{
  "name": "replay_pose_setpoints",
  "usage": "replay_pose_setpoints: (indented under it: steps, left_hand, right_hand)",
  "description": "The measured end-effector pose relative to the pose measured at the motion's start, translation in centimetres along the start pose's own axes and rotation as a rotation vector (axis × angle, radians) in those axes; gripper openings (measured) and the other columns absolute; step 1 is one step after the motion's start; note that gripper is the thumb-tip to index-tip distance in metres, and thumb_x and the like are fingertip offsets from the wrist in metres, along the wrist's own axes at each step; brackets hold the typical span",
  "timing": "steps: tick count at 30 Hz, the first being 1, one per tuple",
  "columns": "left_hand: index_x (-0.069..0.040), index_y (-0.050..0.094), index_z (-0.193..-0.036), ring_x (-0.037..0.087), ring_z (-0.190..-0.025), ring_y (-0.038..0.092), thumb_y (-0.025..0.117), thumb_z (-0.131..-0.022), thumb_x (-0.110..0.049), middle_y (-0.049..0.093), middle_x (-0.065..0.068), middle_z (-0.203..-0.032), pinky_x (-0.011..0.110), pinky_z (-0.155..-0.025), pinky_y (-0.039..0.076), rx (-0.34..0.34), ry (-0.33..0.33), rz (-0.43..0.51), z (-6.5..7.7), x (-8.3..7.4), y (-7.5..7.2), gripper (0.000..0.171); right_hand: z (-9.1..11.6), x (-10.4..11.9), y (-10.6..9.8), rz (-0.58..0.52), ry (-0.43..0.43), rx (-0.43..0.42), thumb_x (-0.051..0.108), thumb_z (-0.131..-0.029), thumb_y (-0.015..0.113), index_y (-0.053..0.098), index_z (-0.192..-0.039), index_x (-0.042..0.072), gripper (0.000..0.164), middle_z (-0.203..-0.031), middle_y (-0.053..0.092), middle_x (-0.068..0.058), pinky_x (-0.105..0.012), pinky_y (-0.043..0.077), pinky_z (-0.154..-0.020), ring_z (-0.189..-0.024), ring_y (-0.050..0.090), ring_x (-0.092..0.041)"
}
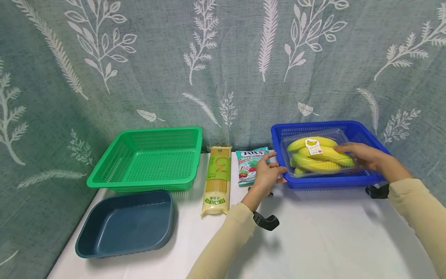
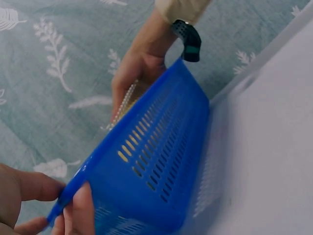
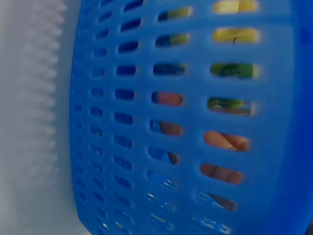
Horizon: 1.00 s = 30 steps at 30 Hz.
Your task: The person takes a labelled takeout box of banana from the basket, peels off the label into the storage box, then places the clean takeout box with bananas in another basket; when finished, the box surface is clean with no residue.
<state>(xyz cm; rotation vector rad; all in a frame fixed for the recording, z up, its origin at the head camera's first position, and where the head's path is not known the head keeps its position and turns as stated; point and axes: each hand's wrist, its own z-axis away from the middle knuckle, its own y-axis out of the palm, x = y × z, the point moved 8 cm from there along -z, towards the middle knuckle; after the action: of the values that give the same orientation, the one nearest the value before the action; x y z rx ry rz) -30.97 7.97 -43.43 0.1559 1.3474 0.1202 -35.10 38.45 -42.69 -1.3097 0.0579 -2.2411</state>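
A clear plastic pack of bananas [image 1: 315, 155] with a white label lies tilted in the blue basket [image 1: 334, 182]. My right hand [image 1: 367, 157] grips the pack at its right end. Through the basket's slots, the right wrist view shows curled fingers [image 3: 225, 141] inside, below the yellow of the fruit. At the basket's front left corner, my left hand [image 1: 266, 174] pinches the rim. The left wrist view shows the thumb and fingers on either side of that blue rim [image 2: 73, 183]. A green Fox's candy bag [image 1: 245, 168] lies just behind my left hand, partly covered by it.
Left of the candy stands a long pack of noodles [image 1: 216, 182], flat on the white table [image 1: 313, 232]. Farther left are a green basket [image 1: 153, 184] and, in front of it, a dark blue tray [image 1: 132, 226]. A patterned grey-green curtain [image 1: 230, 69] hangs behind everything.
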Motion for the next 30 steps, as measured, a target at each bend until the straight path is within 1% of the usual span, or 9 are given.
replay_pose_setpoints:
  steps: [2,4,7,9,10,13,23,26,30]
  left_hand:
    - [-0.017,0.062,-0.131,0.019,-0.067,0.064,0.072,-0.083,0.011,0.061,0.007,-0.085,0.028,-0.048,0.056,0.002,-0.001,0.003,0.0,0.1,0.1,0.057]
    - [-0.018,0.062,-0.131,0.019,-0.068,0.064,0.072,-0.083,0.011,0.061,0.007,-0.086,0.028,-0.048,0.056,0.005,-0.002,0.007,0.1,0.1,0.2,0.057]
    - [-0.019,0.062,-0.13,0.019,-0.068,0.064,0.072,-0.083,0.011,0.06,0.008,-0.086,0.027,-0.046,0.055,0.015,-0.004,0.02,0.2,0.2,0.4,0.057]
    - [-0.019,0.062,-0.13,0.018,-0.067,0.063,0.072,-0.083,0.011,0.061,0.008,-0.087,0.027,-0.046,0.054,0.022,-0.004,0.029,0.3,0.1,0.4,0.057]
    - [-0.019,0.062,-0.13,0.018,-0.066,0.064,0.072,-0.083,0.012,0.061,0.008,-0.087,0.027,-0.046,0.054,0.026,-0.005,0.033,0.3,0.1,0.5,0.057]
    - [-0.019,0.062,-0.13,0.019,-0.066,0.065,0.073,-0.083,0.011,0.062,0.009,-0.088,0.028,-0.047,0.055,0.032,-0.004,0.035,0.2,0.1,0.6,0.057]
    - [-0.014,0.057,-0.138,0.023,-0.085,0.069,0.073,-0.087,0.002,0.063,0.01,-0.097,0.035,-0.059,0.06,0.079,-0.016,-0.094,0.4,-0.9,0.5,0.056]
    - [-0.011,0.055,-0.141,0.024,-0.101,0.065,0.073,-0.091,-0.012,0.062,0.012,-0.116,0.038,-0.074,0.059,0.085,0.053,-0.24,0.3,-2.3,-0.2,0.053]
    - [-0.015,0.053,-0.143,0.027,-0.121,0.055,0.069,-0.095,-0.032,0.054,0.011,-0.138,0.042,-0.089,0.052,0.034,0.203,-0.418,0.2,-5.0,-1.6,0.053]
  right_hand:
    - [0.2,-0.2,0.0,-0.014,-0.007,-0.005,0.048,-0.104,0.048,-0.016,-0.154,-0.003,0.095,-0.155,-0.028,-0.031,-0.058,0.045,-0.1,-0.141,-0.012,-0.057]
    - [0.4,-0.3,-0.1,-0.036,-0.016,-0.019,0.048,-0.105,0.047,-0.019,-0.152,-0.003,0.096,-0.157,-0.019,-0.034,-0.056,0.046,-0.099,-0.143,0.0,-0.056]
    - [0.9,-0.4,-0.3,-0.098,-0.037,-0.055,0.047,-0.105,0.045,-0.014,-0.153,-0.007,0.094,-0.145,0.033,-0.036,-0.052,0.051,-0.095,-0.132,0.043,-0.043]
    - [1.3,-0.3,-0.5,-0.158,-0.055,-0.075,0.045,-0.106,0.045,-0.007,-0.155,-0.008,0.089,-0.119,0.058,-0.019,-0.05,0.053,-0.092,-0.108,0.062,-0.029]
    - [1.6,-0.2,-0.6,-0.19,-0.062,-0.084,0.044,-0.106,0.046,-0.002,-0.155,-0.007,0.085,-0.11,0.062,-0.01,-0.05,0.053,-0.091,-0.099,0.065,-0.023]
    - [2.3,0.3,-0.9,-0.259,-0.075,-0.109,0.043,-0.105,0.048,0.008,-0.153,-0.001,0.077,-0.095,0.066,-0.002,-0.051,0.054,-0.09,-0.088,0.069,-0.019]
    - [3.6,2.0,-1.1,-0.237,-0.085,-0.132,0.044,-0.104,0.049,0.005,-0.156,0.004,0.079,-0.095,0.065,-0.001,-0.053,0.053,-0.09,-0.088,0.07,-0.02]
    - [3.9,2.8,-1.0,-0.229,-0.099,-0.122,0.044,-0.105,0.048,0.003,-0.156,0.003,0.079,-0.096,0.063,-0.001,-0.053,0.054,-0.089,-0.088,0.069,-0.019]
    - [4.3,3.8,-0.7,-0.228,-0.103,-0.128,0.045,-0.104,0.048,0.001,-0.156,0.003,0.081,-0.097,0.064,0.0,-0.051,0.055,-0.088,-0.089,0.07,-0.018]
